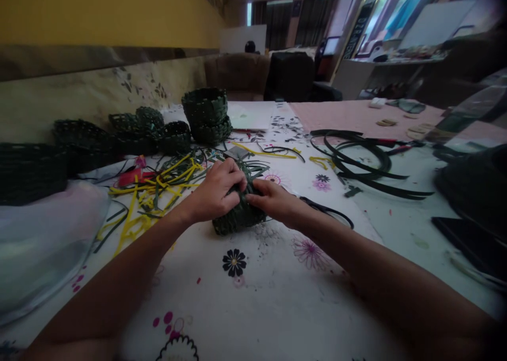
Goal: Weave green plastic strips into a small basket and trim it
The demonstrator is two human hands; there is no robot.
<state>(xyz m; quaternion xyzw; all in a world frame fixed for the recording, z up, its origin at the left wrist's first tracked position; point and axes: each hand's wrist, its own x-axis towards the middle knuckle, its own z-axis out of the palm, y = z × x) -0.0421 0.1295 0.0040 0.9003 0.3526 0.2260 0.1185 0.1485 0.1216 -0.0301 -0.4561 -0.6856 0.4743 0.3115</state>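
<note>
A small dark green woven basket (233,222) lies on its side on the flowered tablecloth in front of me, with loose strip ends (255,166) fanning out at its far side. My left hand (222,186) is closed over the basket's upper left edge, fingers curled onto the green strips. From the right, my right hand (273,198) pinches the weave with thumb and forefinger close to the left fingertips. What exactly lies between the fingertips is partly hidden. Black-handled scissors (328,210) rest just beyond my right wrist, partly covered by the forearm.
Finished-looking woven baskets (206,115) stand along the wall at the back left. Yellow and green strip scraps (158,186) lie left of my hands. Coiled green strips (368,165) spread on the right, near a dark phone-like slab (467,244). A clear plastic bag (51,244) sits at the left.
</note>
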